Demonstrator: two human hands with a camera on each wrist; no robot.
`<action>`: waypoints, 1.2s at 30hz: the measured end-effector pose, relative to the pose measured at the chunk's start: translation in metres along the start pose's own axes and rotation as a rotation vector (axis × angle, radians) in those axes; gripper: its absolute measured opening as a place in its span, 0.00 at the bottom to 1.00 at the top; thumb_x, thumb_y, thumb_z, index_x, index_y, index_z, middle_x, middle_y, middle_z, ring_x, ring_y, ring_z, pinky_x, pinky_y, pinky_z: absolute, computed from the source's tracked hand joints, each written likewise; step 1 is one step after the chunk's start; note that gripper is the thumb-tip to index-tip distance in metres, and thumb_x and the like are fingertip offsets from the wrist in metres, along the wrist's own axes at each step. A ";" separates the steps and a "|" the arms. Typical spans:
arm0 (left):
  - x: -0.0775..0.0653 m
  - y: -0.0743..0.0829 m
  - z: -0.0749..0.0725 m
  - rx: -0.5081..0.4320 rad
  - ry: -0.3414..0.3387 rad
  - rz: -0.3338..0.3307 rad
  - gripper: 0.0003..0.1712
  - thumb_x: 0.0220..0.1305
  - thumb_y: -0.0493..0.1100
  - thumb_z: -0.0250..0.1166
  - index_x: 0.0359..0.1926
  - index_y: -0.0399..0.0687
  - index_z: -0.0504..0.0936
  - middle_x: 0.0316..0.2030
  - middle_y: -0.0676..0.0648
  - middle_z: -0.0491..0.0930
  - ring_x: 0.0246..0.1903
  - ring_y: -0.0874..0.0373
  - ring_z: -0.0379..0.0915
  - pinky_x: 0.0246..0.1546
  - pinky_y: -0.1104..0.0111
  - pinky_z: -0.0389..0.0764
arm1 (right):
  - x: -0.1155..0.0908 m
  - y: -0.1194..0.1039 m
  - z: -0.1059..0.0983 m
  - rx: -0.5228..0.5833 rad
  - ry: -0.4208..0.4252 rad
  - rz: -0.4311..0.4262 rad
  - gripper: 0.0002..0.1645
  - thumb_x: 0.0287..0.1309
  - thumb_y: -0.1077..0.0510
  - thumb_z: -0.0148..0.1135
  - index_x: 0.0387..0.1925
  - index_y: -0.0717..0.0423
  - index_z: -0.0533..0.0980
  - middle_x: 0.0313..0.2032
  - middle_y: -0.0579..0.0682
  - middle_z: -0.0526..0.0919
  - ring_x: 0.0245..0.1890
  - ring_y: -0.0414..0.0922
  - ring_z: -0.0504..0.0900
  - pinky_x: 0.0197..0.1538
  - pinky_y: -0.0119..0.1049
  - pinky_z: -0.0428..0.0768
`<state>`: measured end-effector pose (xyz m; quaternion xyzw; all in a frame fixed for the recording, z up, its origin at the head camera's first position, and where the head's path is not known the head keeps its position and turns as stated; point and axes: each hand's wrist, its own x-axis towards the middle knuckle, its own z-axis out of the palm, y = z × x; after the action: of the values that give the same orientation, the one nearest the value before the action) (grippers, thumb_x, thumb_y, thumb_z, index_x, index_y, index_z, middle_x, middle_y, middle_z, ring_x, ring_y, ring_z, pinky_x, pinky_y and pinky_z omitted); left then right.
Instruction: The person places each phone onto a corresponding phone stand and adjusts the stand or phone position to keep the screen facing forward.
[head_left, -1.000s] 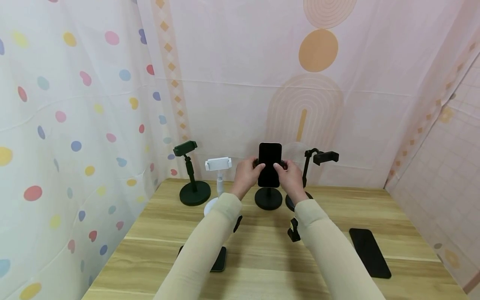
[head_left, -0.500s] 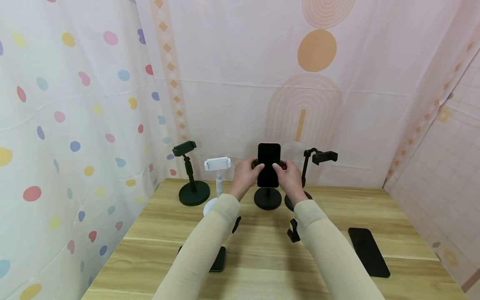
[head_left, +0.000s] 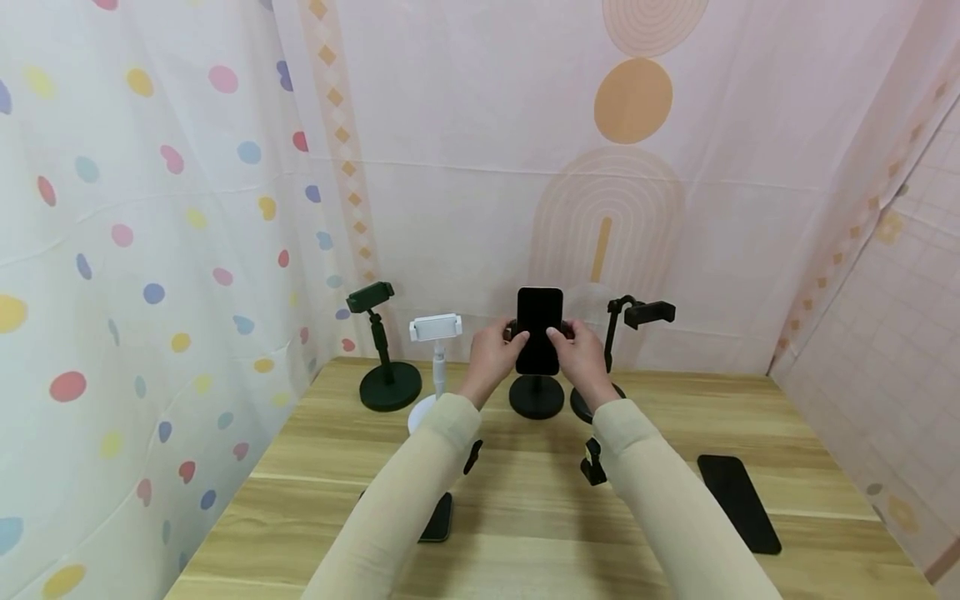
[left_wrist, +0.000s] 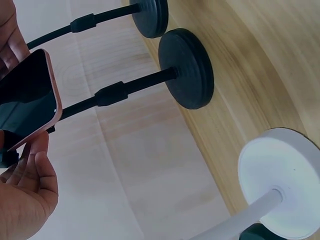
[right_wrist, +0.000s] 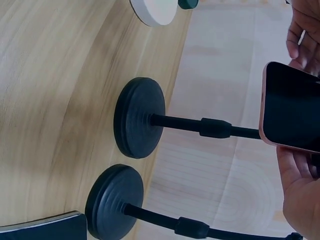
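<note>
A smartphone [head_left: 539, 332] with a dark screen and a pink edge stands upright at the top of a black phone stand [head_left: 537, 397]. My left hand [head_left: 491, 354] grips its left side, the thumb on the screen and the fingers curled behind. On the right side, my right hand [head_left: 581, 357] holds it the same way, thumb over the front. Black clamp ends show at both edges of the phone, beside the fingers. The left wrist view shows the phone's lower corner above the stand's pole [left_wrist: 112, 93]. Most of the clamp is hidden behind the phone.
Left of the hands stand a white phone stand [head_left: 437, 327] and a dark green one [head_left: 388, 385]. Another black stand [head_left: 649, 314] is close on the right. A phone [head_left: 738, 502] lies on the table at right; another [head_left: 438, 521] is partly under the left sleeve.
The hands stay on the smartphone in nearly the same place. Both wrists have moved very slightly apart.
</note>
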<state>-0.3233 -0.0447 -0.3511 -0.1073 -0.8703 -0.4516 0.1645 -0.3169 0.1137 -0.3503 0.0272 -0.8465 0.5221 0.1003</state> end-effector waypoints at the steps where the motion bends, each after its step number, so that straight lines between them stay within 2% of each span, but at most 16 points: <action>1: 0.000 -0.001 0.000 0.000 -0.003 0.004 0.20 0.70 0.44 0.63 0.58 0.38 0.79 0.41 0.41 0.84 0.38 0.50 0.80 0.38 0.61 0.81 | 0.000 0.000 0.000 -0.005 -0.003 -0.001 0.25 0.73 0.48 0.54 0.62 0.60 0.71 0.57 0.60 0.76 0.56 0.55 0.76 0.58 0.52 0.74; 7: -0.003 -0.009 0.000 -0.023 -0.037 -0.002 0.24 0.71 0.45 0.62 0.63 0.40 0.76 0.43 0.41 0.84 0.42 0.50 0.80 0.39 0.60 0.81 | -0.002 0.002 -0.005 -0.038 -0.044 -0.032 0.27 0.73 0.47 0.53 0.65 0.58 0.70 0.59 0.60 0.76 0.59 0.56 0.75 0.59 0.54 0.73; 12: -0.006 -0.014 -0.001 -0.011 -0.079 -0.002 0.24 0.71 0.45 0.62 0.62 0.36 0.75 0.44 0.39 0.84 0.45 0.48 0.81 0.43 0.57 0.82 | -0.006 0.009 -0.012 -0.069 -0.073 -0.053 0.29 0.72 0.45 0.54 0.68 0.55 0.68 0.59 0.60 0.75 0.59 0.57 0.76 0.59 0.55 0.73; 15: -0.008 -0.016 -0.002 0.024 -0.099 0.021 0.24 0.71 0.44 0.62 0.62 0.34 0.75 0.42 0.39 0.84 0.44 0.47 0.81 0.44 0.57 0.81 | -0.008 0.014 -0.018 -0.079 -0.085 -0.061 0.33 0.71 0.48 0.55 0.70 0.59 0.65 0.60 0.62 0.75 0.59 0.57 0.76 0.59 0.54 0.73; 20: -0.014 -0.016 -0.003 0.079 -0.147 0.065 0.24 0.71 0.42 0.62 0.62 0.33 0.74 0.40 0.41 0.84 0.42 0.48 0.81 0.42 0.58 0.81 | -0.012 0.024 -0.033 -0.086 -0.099 -0.083 0.33 0.71 0.53 0.56 0.69 0.67 0.63 0.59 0.66 0.76 0.58 0.60 0.76 0.59 0.53 0.74; 26: -0.026 -0.020 -0.009 0.105 -0.186 0.058 0.24 0.71 0.42 0.61 0.63 0.33 0.74 0.45 0.38 0.82 0.44 0.47 0.80 0.45 0.56 0.81 | -0.016 0.042 -0.057 -0.166 -0.108 -0.082 0.33 0.71 0.54 0.56 0.68 0.71 0.63 0.58 0.68 0.75 0.59 0.62 0.75 0.61 0.54 0.72; 31: -0.038 -0.027 -0.012 0.233 -0.195 0.075 0.24 0.71 0.45 0.61 0.62 0.34 0.75 0.46 0.37 0.83 0.44 0.47 0.81 0.45 0.56 0.81 | -0.021 0.058 -0.078 -0.189 -0.111 -0.034 0.33 0.72 0.55 0.53 0.69 0.73 0.60 0.60 0.70 0.72 0.61 0.64 0.72 0.61 0.55 0.71; 36: -0.051 -0.030 -0.013 0.334 -0.238 0.084 0.25 0.71 0.47 0.62 0.61 0.34 0.76 0.47 0.37 0.83 0.44 0.46 0.82 0.44 0.55 0.81 | -0.027 0.069 -0.098 -0.229 -0.093 -0.002 0.34 0.73 0.55 0.52 0.70 0.74 0.58 0.61 0.72 0.70 0.62 0.65 0.71 0.62 0.57 0.70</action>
<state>-0.2841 -0.0746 -0.3865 -0.1674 -0.9412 -0.2777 0.0946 -0.2870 0.2304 -0.3733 0.0408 -0.9043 0.4201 0.0639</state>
